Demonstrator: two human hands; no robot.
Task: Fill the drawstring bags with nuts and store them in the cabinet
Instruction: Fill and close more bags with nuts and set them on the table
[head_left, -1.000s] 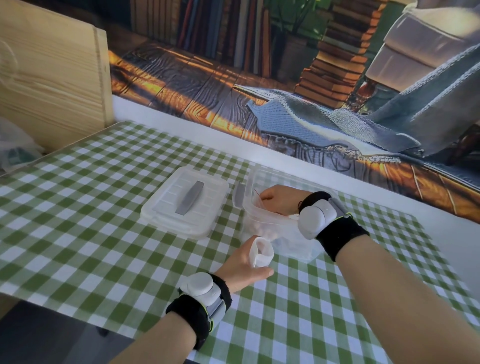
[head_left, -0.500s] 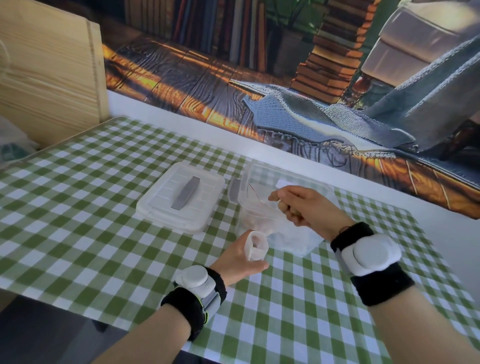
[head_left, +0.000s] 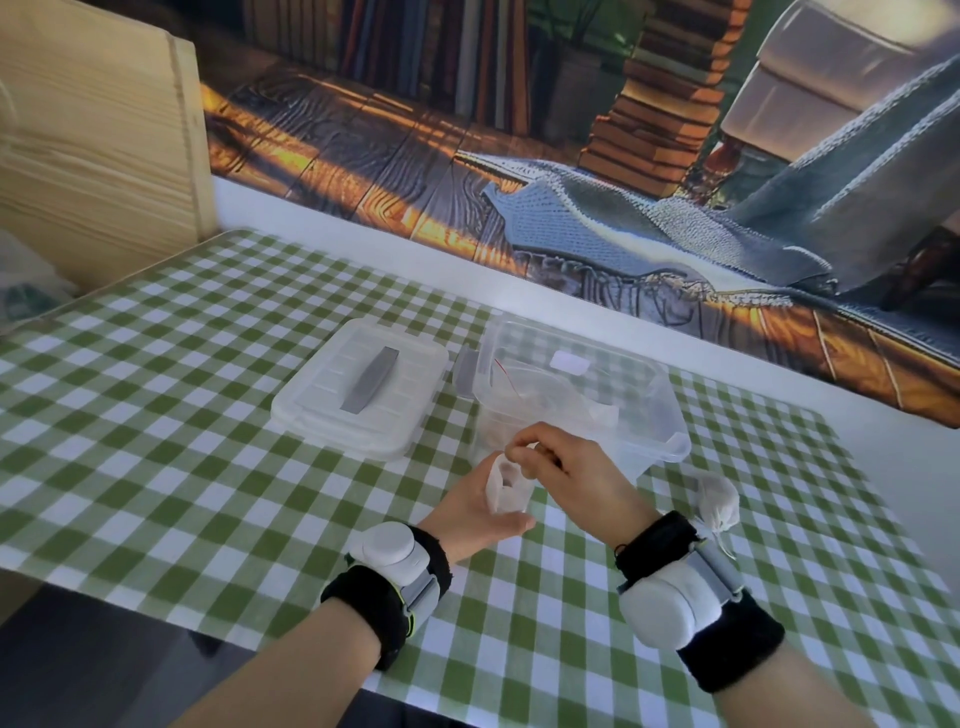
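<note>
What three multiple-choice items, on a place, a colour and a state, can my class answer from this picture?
1. Where is the lid of the clear container? A on it; B on the tablecloth, left of it; C in a cabinet.
2. The tablecloth's checks are: A red-white; B green-white; C blue-white.
3. The drawstring bag in the left hand is: A tied shut; B lying flat; C held open-mouthed.
Answers: 1B, the lid lies beside the open container; 2B, green squares show; 3C, its mouth gapes upward.
</note>
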